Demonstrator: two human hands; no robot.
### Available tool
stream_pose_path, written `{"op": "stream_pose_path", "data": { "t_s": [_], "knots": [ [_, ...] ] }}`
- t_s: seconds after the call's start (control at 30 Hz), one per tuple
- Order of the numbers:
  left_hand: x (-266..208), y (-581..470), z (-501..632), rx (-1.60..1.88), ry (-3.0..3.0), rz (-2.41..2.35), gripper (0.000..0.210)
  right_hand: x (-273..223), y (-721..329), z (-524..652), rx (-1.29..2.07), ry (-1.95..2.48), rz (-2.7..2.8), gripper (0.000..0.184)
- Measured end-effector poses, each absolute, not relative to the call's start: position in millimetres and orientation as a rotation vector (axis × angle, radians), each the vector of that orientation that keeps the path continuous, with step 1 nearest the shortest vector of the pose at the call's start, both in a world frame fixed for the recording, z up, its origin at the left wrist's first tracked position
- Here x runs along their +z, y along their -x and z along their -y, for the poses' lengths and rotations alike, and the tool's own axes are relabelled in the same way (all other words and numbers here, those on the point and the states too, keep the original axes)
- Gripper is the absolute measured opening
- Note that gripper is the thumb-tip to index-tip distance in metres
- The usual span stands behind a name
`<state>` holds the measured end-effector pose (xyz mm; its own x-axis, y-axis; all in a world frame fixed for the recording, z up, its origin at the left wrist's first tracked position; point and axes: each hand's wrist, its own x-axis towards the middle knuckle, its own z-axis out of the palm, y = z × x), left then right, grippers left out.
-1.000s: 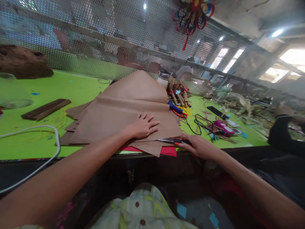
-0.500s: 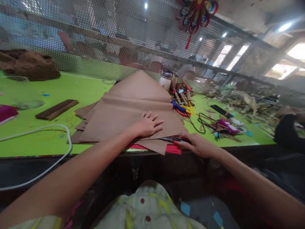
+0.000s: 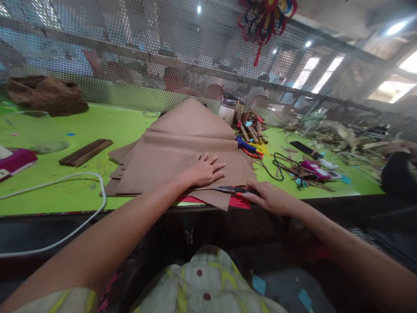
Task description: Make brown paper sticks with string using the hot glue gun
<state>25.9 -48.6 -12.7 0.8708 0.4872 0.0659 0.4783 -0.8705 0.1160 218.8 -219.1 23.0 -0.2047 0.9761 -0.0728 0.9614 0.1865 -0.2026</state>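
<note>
Large sheets of brown paper (image 3: 176, 152) lie stacked at the table's front, the top one creased across its width. My left hand (image 3: 205, 173) rests flat on the top sheet with its fingers spread. At the paper's near right edge, my right hand (image 3: 265, 195) grips a pair of scissors (image 3: 228, 189), their dark blades pointing left along the edge. The fingers partly hide the handles. A loose flap of brown paper (image 3: 220, 201) and red paper (image 3: 239, 202) stick out below the blades, over the table edge.
Blue-and-red-handled pliers (image 3: 247, 147) lie right of the paper, near a jar (image 3: 227, 108) and brown rolls (image 3: 250, 130). A black cord (image 3: 276, 167) and a pink device (image 3: 314, 169) are farther right. A white cable (image 3: 103, 195) loops at left, near a brown strip (image 3: 85, 152).
The view has shifted slightly, so table things at left appear a little farther right. Both hands keep nearly the same place on the paper, and the scissors stay in my right hand.
</note>
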Motion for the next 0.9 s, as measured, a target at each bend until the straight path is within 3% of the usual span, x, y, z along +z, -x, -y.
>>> {"op": "stream_pose_path", "data": {
  "t_s": [0.27, 0.57, 0.9],
  "knots": [
    [-14, -28, 44, 0.178, -2.876, -0.766, 0.059, 35, -210, 225, 0.344, 1.867, 2.309, 0.031],
    [-17, -26, 31, 0.572, -2.698, -0.898, 0.034, 6, -204, 238, 0.346, 1.746, 2.081, 0.026],
    [-15, -23, 34, 0.618, -2.789, -1.017, 0.022, 11, -186, 225, 0.2, 1.794, 2.209, 0.024]
  ]
}}
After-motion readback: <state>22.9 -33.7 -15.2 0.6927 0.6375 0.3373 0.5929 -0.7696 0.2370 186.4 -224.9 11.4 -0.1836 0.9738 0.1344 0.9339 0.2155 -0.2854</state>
